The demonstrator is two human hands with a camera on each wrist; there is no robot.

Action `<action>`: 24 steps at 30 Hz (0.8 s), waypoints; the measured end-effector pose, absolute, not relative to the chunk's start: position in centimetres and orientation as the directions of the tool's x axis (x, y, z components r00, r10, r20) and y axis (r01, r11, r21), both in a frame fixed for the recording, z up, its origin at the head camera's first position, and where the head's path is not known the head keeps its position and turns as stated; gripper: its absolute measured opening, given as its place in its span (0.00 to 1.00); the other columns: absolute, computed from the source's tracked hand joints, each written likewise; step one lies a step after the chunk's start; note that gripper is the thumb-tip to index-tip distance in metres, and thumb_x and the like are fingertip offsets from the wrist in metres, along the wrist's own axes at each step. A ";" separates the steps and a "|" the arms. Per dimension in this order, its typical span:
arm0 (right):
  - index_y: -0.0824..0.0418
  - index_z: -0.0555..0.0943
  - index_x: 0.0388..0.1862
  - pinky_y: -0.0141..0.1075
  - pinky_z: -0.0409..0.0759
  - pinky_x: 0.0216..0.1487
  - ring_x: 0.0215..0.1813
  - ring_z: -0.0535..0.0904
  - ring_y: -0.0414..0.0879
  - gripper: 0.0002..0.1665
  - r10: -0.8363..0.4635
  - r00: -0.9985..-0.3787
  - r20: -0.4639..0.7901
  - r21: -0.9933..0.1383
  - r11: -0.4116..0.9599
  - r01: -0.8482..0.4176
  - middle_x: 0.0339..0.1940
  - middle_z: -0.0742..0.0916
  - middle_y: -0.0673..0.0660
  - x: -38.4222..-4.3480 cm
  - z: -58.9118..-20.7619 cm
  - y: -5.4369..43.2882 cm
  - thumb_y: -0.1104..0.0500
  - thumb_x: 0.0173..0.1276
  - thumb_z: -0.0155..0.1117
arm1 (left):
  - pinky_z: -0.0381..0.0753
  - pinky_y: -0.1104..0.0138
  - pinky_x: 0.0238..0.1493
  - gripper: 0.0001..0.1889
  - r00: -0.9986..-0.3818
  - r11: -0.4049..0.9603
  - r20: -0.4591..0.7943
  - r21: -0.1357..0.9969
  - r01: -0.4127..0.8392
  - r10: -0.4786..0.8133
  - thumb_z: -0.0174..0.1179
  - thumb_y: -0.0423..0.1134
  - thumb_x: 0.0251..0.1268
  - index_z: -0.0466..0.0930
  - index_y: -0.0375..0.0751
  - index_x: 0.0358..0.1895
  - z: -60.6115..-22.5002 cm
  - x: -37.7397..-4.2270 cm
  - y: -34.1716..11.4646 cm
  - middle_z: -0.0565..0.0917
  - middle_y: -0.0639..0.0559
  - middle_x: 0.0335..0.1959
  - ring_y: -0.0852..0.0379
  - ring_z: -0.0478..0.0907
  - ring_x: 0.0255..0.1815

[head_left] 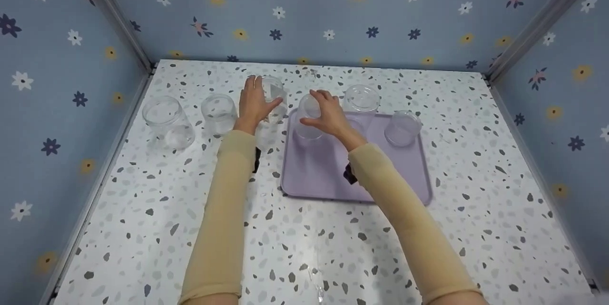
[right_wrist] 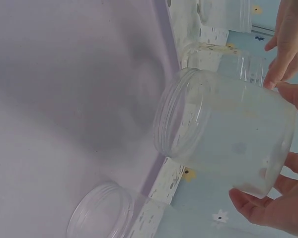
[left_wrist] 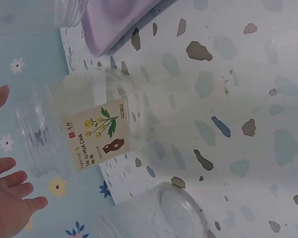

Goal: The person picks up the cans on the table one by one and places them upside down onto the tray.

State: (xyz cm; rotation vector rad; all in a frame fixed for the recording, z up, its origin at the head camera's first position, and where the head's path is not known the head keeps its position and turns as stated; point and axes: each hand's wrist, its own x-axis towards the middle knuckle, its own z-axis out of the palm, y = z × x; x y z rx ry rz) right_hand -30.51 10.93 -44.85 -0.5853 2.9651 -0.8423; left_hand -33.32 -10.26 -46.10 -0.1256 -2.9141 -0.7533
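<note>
My right hand (head_left: 330,117) grips a clear plastic jar (right_wrist: 228,129) near its base. The jar is upside down at the left part of the lilac tray (head_left: 309,183), its threaded mouth facing down. Whether its rim touches the tray I cannot tell. My left hand (head_left: 254,103) is beside the mouth of an upright clear jar (left_wrist: 44,129) with a printed flower-and-bear label (left_wrist: 100,131). Its fingers are spread, and a gap shows between them and the jar in the left wrist view.
Two more clear jars, one at the back (head_left: 361,100) and one at the right (head_left: 403,129), stand on the tray. Left of my left hand are a clear jar (head_left: 219,114) and a larger one (head_left: 169,122) on the speckled table. Flowered walls (head_left: 304,10) enclose the table.
</note>
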 end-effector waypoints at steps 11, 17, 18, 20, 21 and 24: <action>0.61 0.61 0.66 0.45 0.62 0.58 0.60 0.61 0.58 0.48 -0.354 -0.935 0.032 -0.463 0.824 -0.328 0.63 0.66 0.62 -31.3 -45.5 10.9 0.44 0.50 0.67 | 0.49 0.52 0.63 0.48 -0.999 0.868 0.037 0.494 0.044 0.030 0.60 0.56 0.51 0.46 0.28 0.66 -45.9 -34.2 -9.6 0.50 0.34 0.66 0.44 0.45 0.67; 0.60 0.60 0.66 0.46 0.62 0.58 0.60 0.61 0.58 0.47 -0.362 -0.932 0.014 -0.449 0.831 -0.330 0.63 0.66 0.61 -31.6 -45.6 10.7 0.44 0.50 0.67 | 0.48 0.51 0.63 0.50 -1.000 0.880 -0.002 0.475 0.014 0.017 0.59 0.58 0.51 0.43 0.29 0.67 -45.7 -34.7 -9.5 0.48 0.34 0.67 0.43 0.43 0.68; 0.60 0.60 0.66 0.46 0.62 0.58 0.60 0.60 0.58 0.47 -0.364 -0.931 0.008 -0.447 0.832 -0.329 0.63 0.66 0.61 -31.6 -45.7 10.7 0.44 0.50 0.67 | 0.48 0.51 0.63 0.50 -1.000 0.881 -0.007 0.473 0.009 0.015 0.59 0.58 0.51 0.43 0.29 0.67 -45.7 -34.8 -9.4 0.48 0.34 0.67 0.43 0.43 0.68; 0.60 0.60 0.66 0.46 0.62 0.58 0.60 0.60 0.58 0.47 -0.366 -0.931 -0.003 -0.442 0.835 -0.327 0.63 0.66 0.61 -31.7 -45.7 10.7 0.43 0.50 0.67 | 0.48 0.50 0.63 0.51 -1.000 0.881 -0.015 0.474 0.001 0.009 0.58 0.59 0.51 0.43 0.29 0.67 -45.8 -34.8 -9.5 0.48 0.34 0.67 0.43 0.43 0.68; 0.60 0.60 0.66 0.46 0.62 0.58 0.60 0.60 0.58 0.48 -0.366 -0.930 -0.009 -0.439 0.838 -0.325 0.63 0.65 0.61 -31.8 -45.7 10.7 0.43 0.51 0.67 | 0.48 0.50 0.63 0.51 -1.000 0.879 -0.018 0.477 -0.004 0.005 0.58 0.59 0.51 0.43 0.29 0.67 -45.8 -34.8 -9.5 0.48 0.34 0.67 0.43 0.43 0.68; 0.60 0.60 0.66 0.47 0.62 0.58 0.60 0.60 0.59 0.48 -0.365 -0.931 -0.017 -0.428 0.844 -0.323 0.63 0.65 0.62 -32.0 -45.9 10.6 0.43 0.51 0.66 | 0.50 0.50 0.62 0.50 -1.000 0.881 -0.011 0.473 -0.006 -0.001 0.57 0.60 0.51 0.44 0.29 0.67 -45.9 -34.8 -9.4 0.49 0.34 0.66 0.43 0.44 0.67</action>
